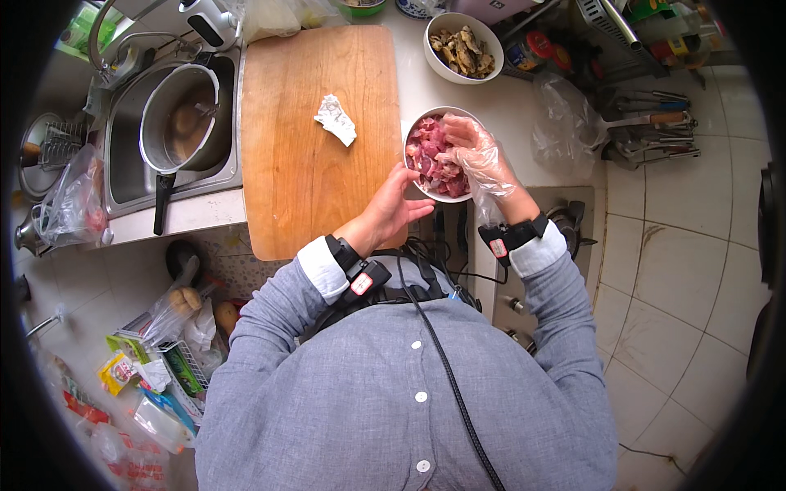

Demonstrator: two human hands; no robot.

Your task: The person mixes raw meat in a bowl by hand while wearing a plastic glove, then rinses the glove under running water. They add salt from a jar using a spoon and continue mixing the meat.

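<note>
A white bowl (435, 197) filled with pieces of raw meat (430, 147) stands at the right edge of a wooden cutting board (288, 172). My bare left hand (393, 202) touches the bowl's lower left rim, thumb and fingers apart. My right hand (476, 150), in a clear plastic glove, is at the bowl's right side with its fingers on or over the meat; whether it grips any cannot be told. A crumpled white paper (336, 120) lies on the board. Behind, a second white bowl (463, 77) holds brown pieces that look like soaked mushrooms.
At the left, a metal pot (147, 147) with a black handle sits in the steel sink (126, 196), holding murky liquid. A clear plastic bag (562, 129) and kitchen utensils (657, 119) lie at the right. A gas stove (568, 221) is beside my right forearm. A black cable hangs down my front.
</note>
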